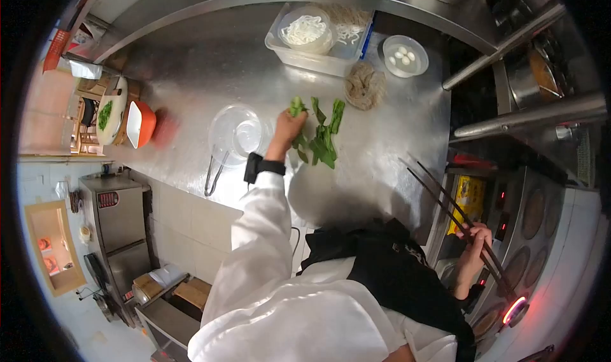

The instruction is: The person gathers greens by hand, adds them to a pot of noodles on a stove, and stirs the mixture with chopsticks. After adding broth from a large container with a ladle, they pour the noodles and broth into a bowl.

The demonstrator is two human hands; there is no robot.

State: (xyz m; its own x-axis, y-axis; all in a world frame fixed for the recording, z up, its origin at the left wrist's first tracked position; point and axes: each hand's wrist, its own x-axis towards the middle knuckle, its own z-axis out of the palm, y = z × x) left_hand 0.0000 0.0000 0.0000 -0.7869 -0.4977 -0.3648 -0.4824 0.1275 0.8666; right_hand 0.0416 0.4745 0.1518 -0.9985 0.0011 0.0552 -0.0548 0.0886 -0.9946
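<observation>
Head view, items — left hand (287, 125): fingers pinching leafy greens (323, 139) on the steel desk (191, 75), clear bowl (235, 133) just beside. Right hand (474, 244): fingers closed around long chopsticks (445, 203), well apart from the greens, near the cooker (534, 215).

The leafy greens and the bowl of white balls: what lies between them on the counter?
In the head view, a brown noodle nest lies between the leafy greens and the bowl of white balls.
</observation>
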